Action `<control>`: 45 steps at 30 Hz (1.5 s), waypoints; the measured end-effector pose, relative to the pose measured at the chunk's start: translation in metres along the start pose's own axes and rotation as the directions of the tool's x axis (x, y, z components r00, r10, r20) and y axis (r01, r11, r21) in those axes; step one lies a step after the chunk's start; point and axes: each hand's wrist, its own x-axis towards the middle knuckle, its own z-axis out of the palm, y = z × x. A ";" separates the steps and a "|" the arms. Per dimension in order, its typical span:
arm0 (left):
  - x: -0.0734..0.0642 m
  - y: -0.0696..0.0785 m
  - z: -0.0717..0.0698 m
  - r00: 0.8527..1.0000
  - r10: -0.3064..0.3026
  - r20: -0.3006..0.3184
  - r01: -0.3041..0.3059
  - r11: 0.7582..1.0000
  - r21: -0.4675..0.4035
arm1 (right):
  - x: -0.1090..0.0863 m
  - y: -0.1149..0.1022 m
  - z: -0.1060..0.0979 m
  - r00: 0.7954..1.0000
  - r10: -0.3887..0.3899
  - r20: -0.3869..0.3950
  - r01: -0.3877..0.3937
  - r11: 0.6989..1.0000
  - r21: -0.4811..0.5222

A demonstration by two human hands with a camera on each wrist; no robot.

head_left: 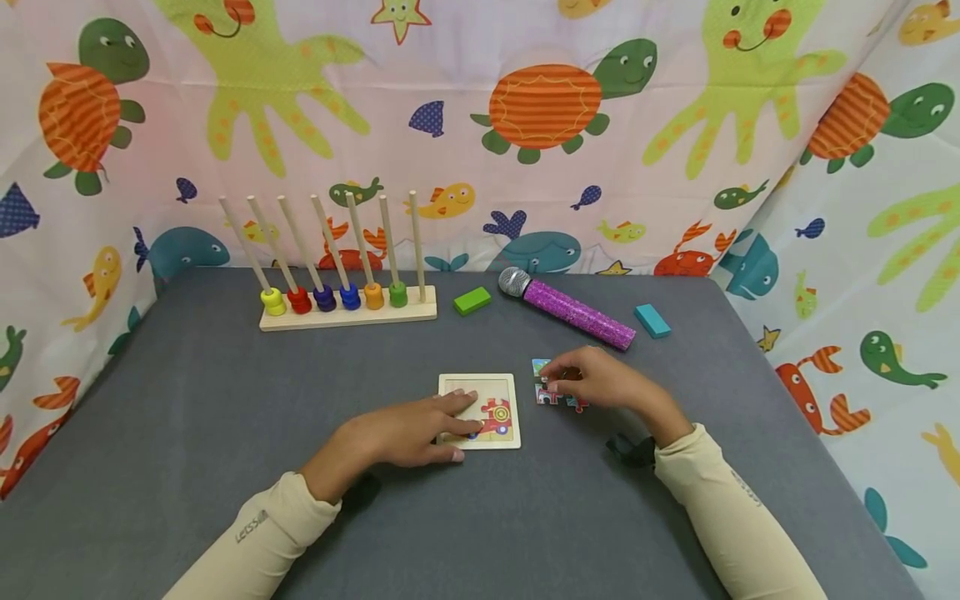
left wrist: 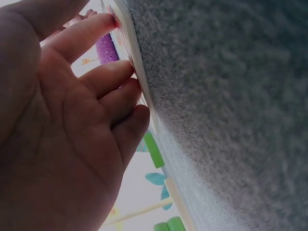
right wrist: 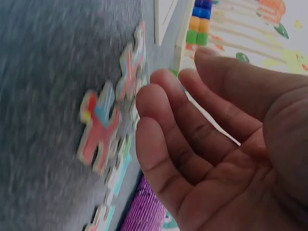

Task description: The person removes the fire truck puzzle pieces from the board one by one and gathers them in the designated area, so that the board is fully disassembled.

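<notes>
A small square puzzle board [head_left: 516,417] with a pale wooden rim and a red vehicle picture lies mid-table. My left hand [head_left: 416,429] rests on its left part, fingers spread and fairly straight; the left wrist view has the fingertips at the board's edge. To the right of the board lie several jigsaw pieces [head_left: 547,395], red, blue and green. Over them hovers my right hand [head_left: 592,379], its fingers loosely bent. In the right wrist view a red and blue jigsaw piece [right wrist: 101,127] lies on the table beside the fingertips, and nothing shows between thumb and fingers.
Farther back stands a wooden peg stacker [head_left: 348,321] with coloured rings and tall rods. A green block [head_left: 472,301], a purple glittery microphone [head_left: 577,312] and a blue block [head_left: 652,321] lie right of it. A printed curtain [head_left: 450,50] hangs behind the grey table [head_left: 225,400].
</notes>
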 end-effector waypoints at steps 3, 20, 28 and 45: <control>0.001 0.000 0.000 1.000 0.021 -0.010 -0.021 1.000 0.018 | 0.003 -0.007 0.003 0.999 -0.006 0.040 0.006 1.000 0.005; -0.004 -0.002 0.005 0.996 0.013 -0.089 -0.011 1.000 0.023 | 0.035 -0.039 0.027 0.988 -0.138 0.073 0.130 0.986 0.103; -0.004 0.000 0.005 0.995 0.032 -0.094 -0.032 0.999 -0.001 | 0.041 -0.045 0.038 0.985 -0.151 0.087 0.147 0.988 0.053; 0.002 0.000 0.002 0.996 0.041 -0.074 -0.039 0.999 0.026 | 0.044 -0.042 0.042 0.987 -0.143 0.076 0.138 0.988 0.063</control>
